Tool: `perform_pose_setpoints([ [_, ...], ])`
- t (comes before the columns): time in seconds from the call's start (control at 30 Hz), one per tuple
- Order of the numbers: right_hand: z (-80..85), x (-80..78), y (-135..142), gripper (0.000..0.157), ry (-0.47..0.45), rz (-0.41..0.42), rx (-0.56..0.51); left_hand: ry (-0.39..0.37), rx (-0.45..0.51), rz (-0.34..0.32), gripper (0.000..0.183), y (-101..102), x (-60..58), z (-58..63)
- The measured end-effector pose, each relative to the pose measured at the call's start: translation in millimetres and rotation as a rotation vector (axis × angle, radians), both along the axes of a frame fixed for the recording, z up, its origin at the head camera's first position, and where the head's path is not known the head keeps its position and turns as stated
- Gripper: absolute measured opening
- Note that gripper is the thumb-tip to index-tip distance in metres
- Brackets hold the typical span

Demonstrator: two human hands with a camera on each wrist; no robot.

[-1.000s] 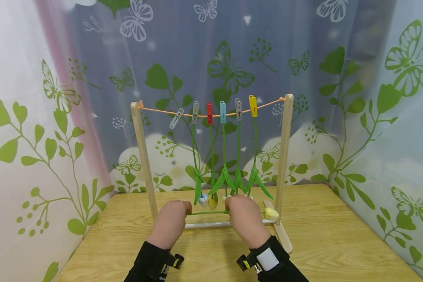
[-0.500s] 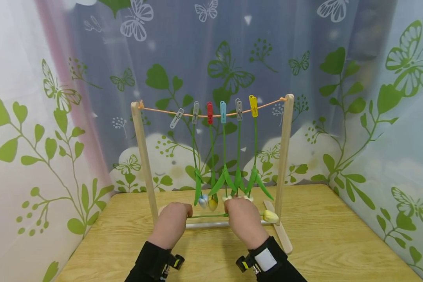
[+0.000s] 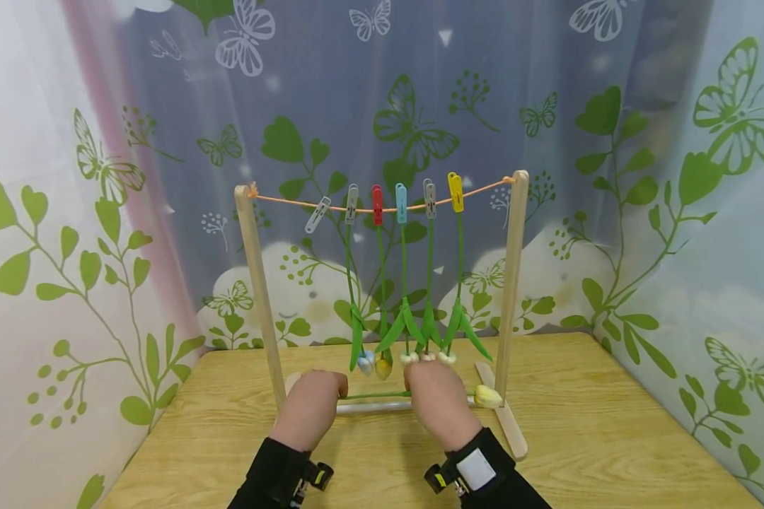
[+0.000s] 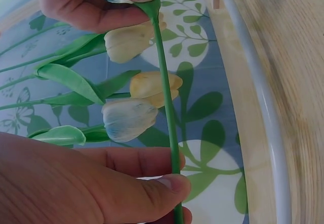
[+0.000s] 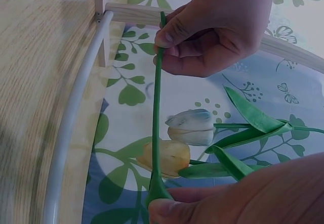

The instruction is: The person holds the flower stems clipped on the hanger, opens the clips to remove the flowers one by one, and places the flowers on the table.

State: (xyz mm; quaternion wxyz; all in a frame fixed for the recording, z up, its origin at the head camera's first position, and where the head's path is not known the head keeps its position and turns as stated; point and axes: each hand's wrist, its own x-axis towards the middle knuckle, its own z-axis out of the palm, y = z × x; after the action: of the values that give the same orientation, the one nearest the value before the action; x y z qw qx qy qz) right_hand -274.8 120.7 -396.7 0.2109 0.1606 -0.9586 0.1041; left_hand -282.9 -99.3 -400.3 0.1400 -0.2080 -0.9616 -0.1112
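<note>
A yellow artificial tulip (image 3: pixel 487 396) lies level across both hands, its bloom to the right. My left hand (image 3: pixel 312 408) pinches the green stem (image 4: pixel 164 92) near its bare end between thumb and fingers. Closer to the bloom, my right hand (image 3: pixel 442 399) pinches the stem where the leaves begin. Behind them, several tulips hang bloom-down from an orange string, among them a blue-white tulip (image 5: pixel 191 127) and an orange-yellow tulip (image 5: pixel 166 157). Clothespins hold their stems: grey, red (image 3: pixel 378 205), light blue, grey and yellow. A further grey clothespin (image 3: pixel 317 215) hangs tilted at the left with no stem.
A wooden frame with a left post (image 3: pixel 259 290) and right post (image 3: pixel 512 283) carries the string (image 3: pixel 293 202). A white crossbar (image 3: pixel 375 408) joins its feet low above the wooden table (image 3: pixel 579 424). Printed curtains (image 3: pixel 331 85) surround the table.
Both hands and the held tulip have sunk slightly, towards the crossbar. Both hands keep their pinch on the stem, and the hanging tulips stay in place.
</note>
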Motion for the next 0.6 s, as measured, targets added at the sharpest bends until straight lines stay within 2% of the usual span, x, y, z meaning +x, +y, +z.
perform_pose_setpoints([
  [0.3,-2.8,0.1,-0.5,0.031,-0.021,0.006,0.007,-0.008,-0.007,-0.008,0.029,2.0,2.7,0.0],
  [0.6,-4.7,-1.7,0.1,0.036,-0.024,0.009,0.009,-0.021,-0.017,-0.010,0.034,1.3,-3.3,-5.4],
])
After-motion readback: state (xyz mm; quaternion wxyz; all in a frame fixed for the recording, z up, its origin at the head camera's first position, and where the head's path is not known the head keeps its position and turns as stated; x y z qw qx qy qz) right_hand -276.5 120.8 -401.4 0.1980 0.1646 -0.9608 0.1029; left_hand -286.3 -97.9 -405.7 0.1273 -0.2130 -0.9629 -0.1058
